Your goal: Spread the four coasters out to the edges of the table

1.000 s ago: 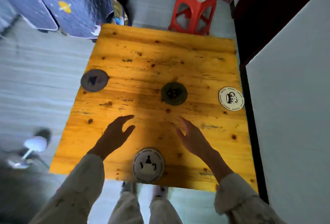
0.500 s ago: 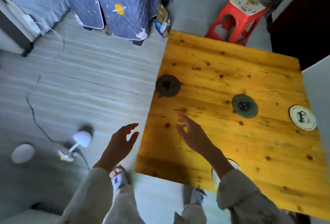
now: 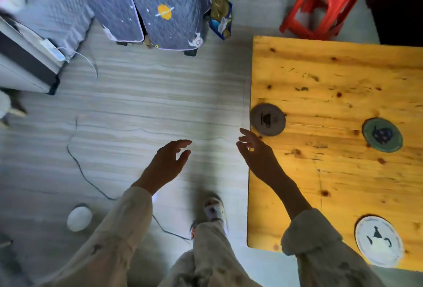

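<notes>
Both hands, left hand [image 3: 168, 163] and right hand [image 3: 257, 157], hang open and empty beside the table [image 3: 320, 76]; the grey coaster [image 3: 267, 119] at its edge could get knocked off.

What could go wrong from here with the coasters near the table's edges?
1. The grey coaster already sits at the table's left edge; a brush from the open right hand beside it could knock it to the floor.
2. The green coaster lies well in from any edge in view and may get left there.
3. A cable trails across the floor by the person's feet, a possible trip hazard.
</notes>
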`<state>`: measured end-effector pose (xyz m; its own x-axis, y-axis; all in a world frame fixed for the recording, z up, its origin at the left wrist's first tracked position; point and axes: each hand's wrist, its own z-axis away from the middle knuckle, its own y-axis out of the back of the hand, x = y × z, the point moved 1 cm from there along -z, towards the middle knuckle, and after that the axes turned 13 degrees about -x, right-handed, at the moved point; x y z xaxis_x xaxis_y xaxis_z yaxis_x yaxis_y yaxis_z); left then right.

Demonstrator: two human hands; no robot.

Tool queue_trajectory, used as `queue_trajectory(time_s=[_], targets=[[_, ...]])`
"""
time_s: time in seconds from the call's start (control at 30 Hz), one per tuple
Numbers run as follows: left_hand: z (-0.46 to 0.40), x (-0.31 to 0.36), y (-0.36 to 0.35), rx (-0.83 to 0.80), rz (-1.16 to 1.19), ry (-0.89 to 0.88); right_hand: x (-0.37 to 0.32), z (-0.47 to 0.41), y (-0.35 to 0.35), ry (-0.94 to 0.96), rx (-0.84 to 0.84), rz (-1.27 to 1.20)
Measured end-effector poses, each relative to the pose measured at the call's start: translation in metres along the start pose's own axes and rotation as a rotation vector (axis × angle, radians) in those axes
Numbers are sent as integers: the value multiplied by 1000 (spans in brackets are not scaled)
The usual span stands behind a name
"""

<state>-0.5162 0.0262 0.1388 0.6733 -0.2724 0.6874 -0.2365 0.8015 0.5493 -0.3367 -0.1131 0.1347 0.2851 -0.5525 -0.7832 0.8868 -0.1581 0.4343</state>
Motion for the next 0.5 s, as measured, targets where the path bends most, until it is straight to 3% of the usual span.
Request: queue_trajectory(time_s=[0.2,0.5], targets=[[-81,29,48,-96,-99,-113,-23,-72,29,-3,115,-17],[-221,94,147,-73,-158,-218,-86,-185,108,-4,189,-44]])
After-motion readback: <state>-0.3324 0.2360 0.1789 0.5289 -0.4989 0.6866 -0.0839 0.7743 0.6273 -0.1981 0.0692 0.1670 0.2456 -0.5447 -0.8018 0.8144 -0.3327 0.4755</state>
